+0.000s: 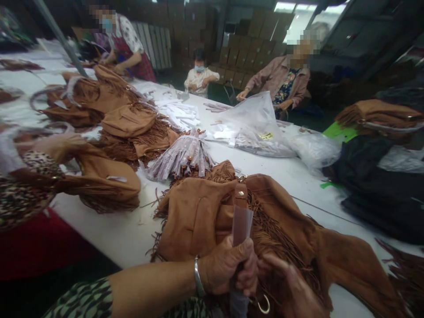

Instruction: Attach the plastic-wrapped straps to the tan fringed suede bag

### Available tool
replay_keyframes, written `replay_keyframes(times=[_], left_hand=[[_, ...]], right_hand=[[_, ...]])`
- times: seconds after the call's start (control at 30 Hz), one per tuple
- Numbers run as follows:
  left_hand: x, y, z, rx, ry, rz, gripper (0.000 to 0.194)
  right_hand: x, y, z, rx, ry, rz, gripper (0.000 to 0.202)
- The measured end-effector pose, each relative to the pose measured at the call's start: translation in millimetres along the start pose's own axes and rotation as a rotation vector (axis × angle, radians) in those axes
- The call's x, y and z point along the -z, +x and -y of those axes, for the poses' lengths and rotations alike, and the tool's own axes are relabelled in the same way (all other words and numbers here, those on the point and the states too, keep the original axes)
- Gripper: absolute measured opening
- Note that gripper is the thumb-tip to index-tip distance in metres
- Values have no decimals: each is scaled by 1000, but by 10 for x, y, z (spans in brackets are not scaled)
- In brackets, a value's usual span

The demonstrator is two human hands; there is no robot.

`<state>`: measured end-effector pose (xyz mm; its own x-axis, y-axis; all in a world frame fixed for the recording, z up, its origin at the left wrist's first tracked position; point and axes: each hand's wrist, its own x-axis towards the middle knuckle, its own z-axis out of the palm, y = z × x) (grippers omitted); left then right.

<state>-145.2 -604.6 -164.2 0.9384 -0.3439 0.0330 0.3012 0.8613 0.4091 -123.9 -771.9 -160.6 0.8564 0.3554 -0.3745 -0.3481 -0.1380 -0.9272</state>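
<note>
At the bottom centre, grips with the left hand [230,265] a flat brown leather strap [241,196] wrapped in a translucent whitish sleeve [242,223], fingers curled round and thumb pressed along it. Wears a silver metal bracelet [198,276] on that wrist. Holds the strap upright, over a large brown fringed leather bag [188,221] spread across the lower centre and right. Has the right hand [291,280] just beside the left, at the lower right of centre, too blurred to tell whether pinching anything or empty. Shows a gold-coloured metal hook [264,304] at the bottom edge, between the hands.

Beyond the bag, at centre, shows a fanned bundle of wrapped strips [187,154] lying on the white tabletop [129,240]. At the left edge, shows a person's hand [56,145] by a smaller brown fringed bag [109,176]. At the right, has black fabric [374,181] near a folded brown fringed bag [380,112].

Farther off, shows a heap of brown fringed bags [129,119] at the upper left and a clear plastic bag [253,117] with a yellow label [266,136] right of centre. Across the top, shows three people by the table, with stacked cardboard boxes [248,53] behind.
</note>
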Motion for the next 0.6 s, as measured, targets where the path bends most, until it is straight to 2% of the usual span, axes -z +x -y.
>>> replay_keyframes(times=[0.1, 0.17, 0.27, 0.37, 0.43, 0.5, 0.53, 0.6], left_hand=[[-13, -21, 155, 95, -119, 96, 50], [16, -26, 263, 156, -179, 150, 53], [103, -14, 388, 183, -197, 175, 58], [186, 8, 393, 208, -102, 133, 60], [218, 25, 289, 262, 140, 84, 58], [238, 53, 79, 267, 529, -37, 49], [251, 80, -65, 233, 742, -136, 41], [296, 179, -418, 54, 1107, -376, 29]], right_hand=[[-140, 293, 306, -72, 370, -24, 51], [-322, 441, 477, -137, 521, 122, 51], [-559, 544, 602, -244, 622, 282, 45], [-605, 571, 619, -232, 678, 344, 29], [-537, 612, 627, -234, 610, 338, 29], [-428, 692, 647, -213, 417, 250, 34], [-369, 745, 656, -175, 291, 181, 36], [-255, 866, 658, -59, 51, 44, 39]])
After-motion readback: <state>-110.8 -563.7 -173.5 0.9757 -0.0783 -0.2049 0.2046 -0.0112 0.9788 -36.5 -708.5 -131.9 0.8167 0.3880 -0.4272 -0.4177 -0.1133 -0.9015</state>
